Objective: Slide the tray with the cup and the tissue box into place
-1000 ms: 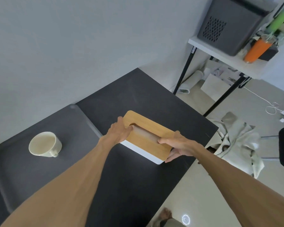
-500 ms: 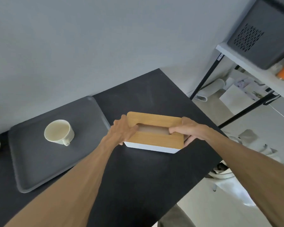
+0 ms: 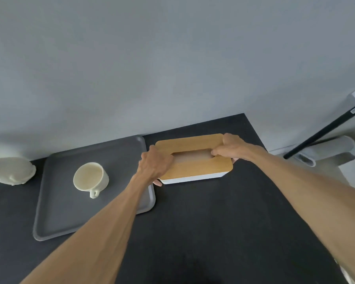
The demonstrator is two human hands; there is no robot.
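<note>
A white tissue box (image 3: 195, 167) with a wooden lid and a long slot sits on the black table, just right of the grey tray (image 3: 55, 218). My left hand (image 3: 155, 165) grips the box's left end and my right hand (image 3: 232, 149) grips its right end. A cream cup (image 3: 90, 178) stands on the tray's middle, handle toward me. My left forearm crosses over the tray's right edge.
A white figurine (image 3: 8, 171) stands on the table left of the tray, against the grey wall. The black table (image 3: 213, 222) ends at the right, where a black table leg (image 3: 324, 132) and a rolled grey mat (image 3: 326, 150) lie beyond.
The view has swung left and square to the wall. The box, held in both hands, has moved toward the wall and closer to the tray's right edge.
</note>
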